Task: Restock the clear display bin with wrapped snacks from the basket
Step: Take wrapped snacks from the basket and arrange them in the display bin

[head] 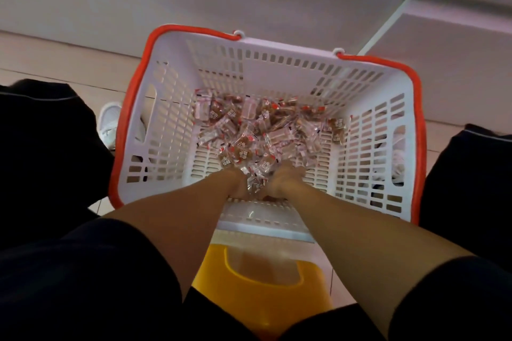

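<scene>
both hands, left hand (238, 185) and right hand (279, 183), cupped together mid-frame | grip clenched round wrapped snacks (256, 130) | scooping beats one-by-one, I figured | basket (277, 47) low between knees

bare forearms (171, 219), short black sleeves (91, 266), dark trousers (41, 147) and a white shoe (109, 124).
</scene>
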A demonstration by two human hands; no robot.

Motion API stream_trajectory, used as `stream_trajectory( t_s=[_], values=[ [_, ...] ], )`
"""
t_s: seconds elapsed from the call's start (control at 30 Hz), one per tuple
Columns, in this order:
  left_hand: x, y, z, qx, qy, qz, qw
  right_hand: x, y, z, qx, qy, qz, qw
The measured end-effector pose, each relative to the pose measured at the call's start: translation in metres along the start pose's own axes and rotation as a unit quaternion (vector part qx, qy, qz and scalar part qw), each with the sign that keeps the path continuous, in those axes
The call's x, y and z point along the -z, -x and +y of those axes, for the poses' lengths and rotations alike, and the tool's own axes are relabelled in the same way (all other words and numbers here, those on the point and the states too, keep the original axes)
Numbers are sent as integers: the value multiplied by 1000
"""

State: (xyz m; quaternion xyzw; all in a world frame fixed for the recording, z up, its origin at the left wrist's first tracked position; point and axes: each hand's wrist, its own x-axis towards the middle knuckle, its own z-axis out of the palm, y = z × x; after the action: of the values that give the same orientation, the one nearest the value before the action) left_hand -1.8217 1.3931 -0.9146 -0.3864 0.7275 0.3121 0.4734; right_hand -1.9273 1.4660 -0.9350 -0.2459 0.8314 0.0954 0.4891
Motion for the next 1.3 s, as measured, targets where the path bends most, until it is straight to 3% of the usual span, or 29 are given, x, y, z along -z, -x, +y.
stream_trajectory(
  t_s=[0.07, 0.17, 0.43, 0.53, 0.67, 0.87, 0.97, 1.03, 1.13, 1.3],
  values=[
    [-1, -3, 0, 8, 27, -3, 1000, -2, 0, 2, 0, -54, 21, 998],
    [1, -6, -7, 3, 53, -42, 998, 4, 2, 7, 60, -66, -25, 996],
    [2, -7, -6, 24, 315, -42, 948, 25, 3, 28, 46, -231, -130, 963],
    [3, -7, -4, 14, 304, -49, 951, 23, 2, 34, 45, -320, -130, 937],
    [6, -4, -4, -6, 220, 15, 975, 21, 6, 35, 54, -362, -133, 921],
    [10, 10, -10, -57, 267, -36, 961, 28, 15, 31, 52, -402, -143, 903],
    [13, 19, -18, -68, 360, -8, 930, 39, 24, 26, 77, -431, -128, 890],
    [21, 27, -24, -59, 444, -29, 894, 55, 30, 23, 98, -416, -93, 899],
    [45, 44, -36, -72, 486, -46, 870, 91, 46, 17, 134, -375, -44, 916],
    [102, 95, -42, -158, 547, -19, 822, 163, 91, 2, 233, -310, -72, 919]
  ],
)
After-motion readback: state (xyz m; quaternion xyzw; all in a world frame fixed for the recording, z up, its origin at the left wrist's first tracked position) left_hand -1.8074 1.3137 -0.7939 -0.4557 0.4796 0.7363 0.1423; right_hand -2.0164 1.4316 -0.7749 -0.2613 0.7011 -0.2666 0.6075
